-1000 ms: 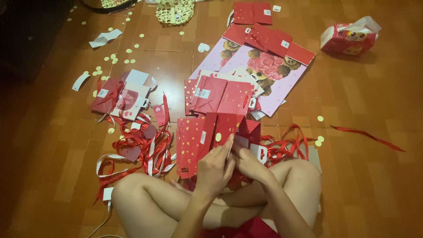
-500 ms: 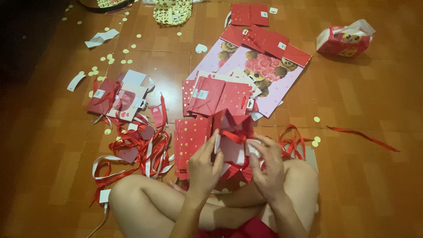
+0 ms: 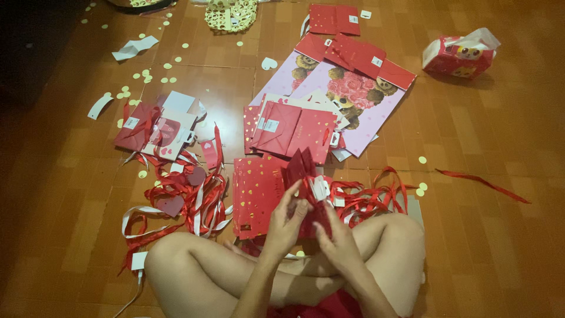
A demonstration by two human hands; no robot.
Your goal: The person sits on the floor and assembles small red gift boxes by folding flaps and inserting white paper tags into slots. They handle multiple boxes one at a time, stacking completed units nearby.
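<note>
A tissue box (image 3: pixel 460 54) lies on the wooden floor (image 3: pixel 500 235) at the far right, well apart from a pale pink bag with bears (image 3: pixel 347 97). A tangle of red and white ribbons (image 3: pixel 182 200) sits at the left, near scattered paper dots (image 3: pixel 147 75). A woven basket (image 3: pixel 231 14) stands at the top.

Bare arms and legs, bare hands (image 3: pixel 312 227), red garment (image 3: pixel 329 307) at lap

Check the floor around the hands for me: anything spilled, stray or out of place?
Yes. Small pale paper circles lie scattered over the wooden floor, mostly upper left. Red and white ribbons sit in a tangled heap left of both hands, which hold a small red bag. One red ribbon strip lies alone at right.
</note>
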